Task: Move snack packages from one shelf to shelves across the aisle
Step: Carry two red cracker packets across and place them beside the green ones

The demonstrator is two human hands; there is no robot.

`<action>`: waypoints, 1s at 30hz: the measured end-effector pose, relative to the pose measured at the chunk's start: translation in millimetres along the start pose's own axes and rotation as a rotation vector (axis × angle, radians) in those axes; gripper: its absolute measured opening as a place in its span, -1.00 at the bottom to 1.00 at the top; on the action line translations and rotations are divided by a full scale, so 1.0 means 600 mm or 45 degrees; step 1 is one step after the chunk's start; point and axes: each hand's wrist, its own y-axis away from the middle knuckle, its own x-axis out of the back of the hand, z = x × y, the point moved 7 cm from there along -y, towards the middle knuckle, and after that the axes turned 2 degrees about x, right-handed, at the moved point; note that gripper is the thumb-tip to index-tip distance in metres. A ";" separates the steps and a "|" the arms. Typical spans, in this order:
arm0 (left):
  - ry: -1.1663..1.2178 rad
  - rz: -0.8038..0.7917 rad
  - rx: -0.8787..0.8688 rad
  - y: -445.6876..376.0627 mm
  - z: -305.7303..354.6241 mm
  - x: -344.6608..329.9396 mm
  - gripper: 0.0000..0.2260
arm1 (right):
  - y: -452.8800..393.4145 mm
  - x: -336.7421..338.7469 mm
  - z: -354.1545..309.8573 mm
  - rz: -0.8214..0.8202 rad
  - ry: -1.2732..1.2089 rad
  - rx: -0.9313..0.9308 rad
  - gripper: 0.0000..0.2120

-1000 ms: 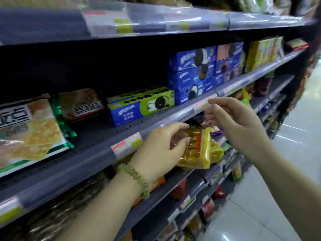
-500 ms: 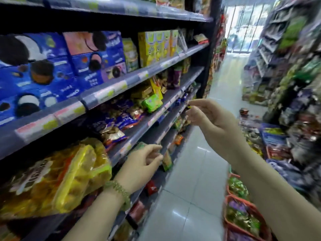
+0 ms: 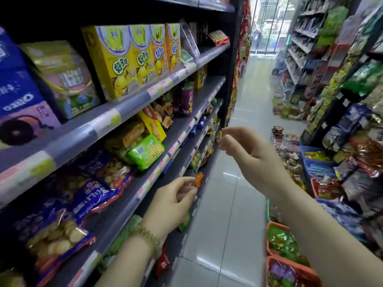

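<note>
My left hand [image 3: 174, 206], with a green bead bracelet on the wrist, hovers in front of the lower left shelf edge [image 3: 145, 183]. Its fingers are loosely curled and hold nothing; a small orange pack [image 3: 199, 179] on a lower shelf shows just past the fingertips. My right hand [image 3: 248, 154] is raised over the aisle, fingers bent and apart, with nothing in it. Snack packages fill the left shelves: a green cracker pack [image 3: 146, 152], blue biscuit bags [image 3: 97, 183] and yellow boxes [image 3: 128, 59]. The yellow package seen earlier is out of view.
Blue cookie boxes [image 3: 18, 96] stand at the far left. Across the tiled aisle [image 3: 223, 204], crowded shelves of bagged snacks [image 3: 352, 125] line the right side. Orange baskets [image 3: 290, 264] and blue crates [image 3: 317, 162] of goods sit on the floor below them. A glass door [image 3: 267, 27] is far ahead.
My left hand let go of the yellow package on the left shelf and drew back. The view swung right down the aisle, so that package left the frame. Both hands stay empty.
</note>
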 end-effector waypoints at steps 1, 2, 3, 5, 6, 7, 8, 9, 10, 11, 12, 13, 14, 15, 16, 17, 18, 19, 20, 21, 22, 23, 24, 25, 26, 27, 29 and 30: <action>0.014 -0.009 -0.004 -0.037 0.006 -0.003 -0.80 | -0.032 0.007 0.014 0.012 0.010 -0.009 -0.85; 0.021 -0.025 -0.009 -0.073 0.012 -0.007 -0.81 | -0.062 0.016 0.028 0.027 0.023 -0.017 -0.85; 0.028 -0.053 -0.011 -0.110 0.017 -0.012 -0.81 | -0.090 0.026 0.044 0.047 0.035 -0.032 -0.85; 0.030 -0.108 -0.015 -0.184 0.025 -0.028 -0.81 | -0.139 0.051 0.079 0.097 0.060 -0.065 -0.84; 0.013 -0.132 -0.025 -0.222 0.028 -0.039 -0.80 | -0.161 0.065 0.099 0.128 0.064 -0.081 -0.83; -0.006 -0.164 -0.036 -0.259 0.032 -0.052 -0.79 | -0.181 0.080 0.119 0.161 0.056 -0.099 -0.84; -0.013 -0.198 -0.040 -0.293 0.033 -0.068 -0.78 | -0.199 0.095 0.143 0.190 0.048 -0.119 -0.85; 0.003 -0.228 -0.044 -0.324 0.037 -0.085 -0.78 | -0.216 0.108 0.164 0.205 0.046 -0.138 -0.87; 0.021 -0.254 -0.046 -0.354 0.039 -0.103 -0.79 | -0.233 0.121 0.186 0.213 0.053 -0.151 -0.89; 0.037 -0.275 -0.046 -0.383 0.040 -0.122 -0.79 | -0.252 0.135 0.207 0.217 0.055 -0.161 -0.90; 0.042 -0.289 -0.040 -0.411 0.043 -0.140 -0.79 | -0.272 0.150 0.228 0.224 0.050 -0.172 -0.90; 0.045 -0.296 -0.034 -0.439 0.046 -0.158 -0.80 | -0.293 0.165 0.249 0.234 0.050 -0.184 -0.90; 0.047 -0.297 -0.028 -0.468 0.050 -0.175 -0.80 | -0.316 0.180 0.269 0.241 0.051 -0.192 -0.89; 0.048 -0.297 -0.029 -0.499 0.055 -0.193 -0.80 | -0.341 0.196 0.290 0.244 0.049 -0.195 -0.86; 0.037 -0.298 -0.033 -0.528 0.062 -0.210 -0.79 | -0.366 0.213 0.310 0.248 0.047 -0.194 -0.82; 0.033 -0.304 -0.042 -0.558 0.070 -0.227 -0.79 | -0.391 0.230 0.328 0.249 0.049 -0.189 -0.80; 0.033 -0.301 -0.046 -0.588 0.078 -0.243 -0.79 | -0.417 0.250 0.345 0.247 0.052 -0.181 -0.79; 0.041 -0.290 -0.047 -0.620 0.090 -0.259 -0.80 | -0.445 0.272 0.360 0.245 0.053 -0.172 -0.78; 0.037 -0.282 -0.049 -0.648 0.102 -0.272 -0.80 | -0.470 0.294 0.374 0.247 0.052 -0.170 -0.76; 0.027 -0.280 -0.053 -0.676 0.112 -0.286 -0.80 | -0.492 0.315 0.388 0.250 0.049 -0.171 -0.75; 0.010 -0.281 -0.061 -0.704 0.125 -0.302 -0.79 | -0.516 0.338 0.402 0.253 0.048 -0.167 -0.74; -0.007 -0.278 -0.070 -0.734 0.136 -0.317 -0.79 | -0.540 0.361 0.416 0.256 0.048 -0.163 -0.74; -0.013 -0.276 -0.076 -0.763 0.146 -0.332 -0.79 | -0.563 0.381 0.431 0.260 0.050 -0.161 -0.75; -0.008 -0.276 -0.077 -0.792 0.155 -0.346 -0.79 | -0.585 0.400 0.446 0.264 0.050 -0.163 -0.76; 0.002 -0.278 -0.070 -0.819 0.163 -0.361 -0.79 | -0.606 0.417 0.462 0.273 0.046 -0.162 -0.78; 0.014 -0.282 -0.060 -0.844 0.170 -0.376 -0.79 | -0.627 0.432 0.477 0.282 0.035 -0.158 -0.81; 0.015 -0.304 -0.043 -0.895 0.181 -0.405 -0.77 | -0.672 0.457 0.512 0.291 0.019 -0.157 -0.87; 0.005 -0.319 -0.040 -0.923 0.185 -0.418 -0.76 | -0.696 0.467 0.531 0.285 0.024 -0.161 -0.89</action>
